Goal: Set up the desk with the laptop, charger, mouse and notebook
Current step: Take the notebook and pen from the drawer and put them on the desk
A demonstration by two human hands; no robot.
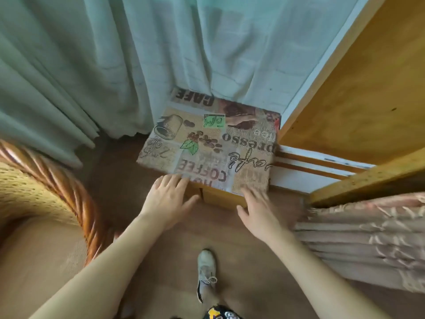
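A small wooden desk (pixel 218 198) stands against the curtain, its top covered by a cloth (pixel 207 146) printed with coffee motifs and words. My left hand (pixel 167 199) lies with straight fingers on the cloth's near left edge. At the near right corner, my right hand (pixel 257 207) touches the cloth with spread fingers. Both hands hold nothing. No laptop, charger, mouse or notebook shows in this view.
Pale green curtains (pixel 115 65) hang behind the desk. A wicker chair (pixel 57 180) with a cushion stands at the left. A wooden bed frame (pixel 356 100) rises at the right, with a patterned bedspread (pixel 368 238) below. My shoe (pixel 205 270) is on the wooden floor.
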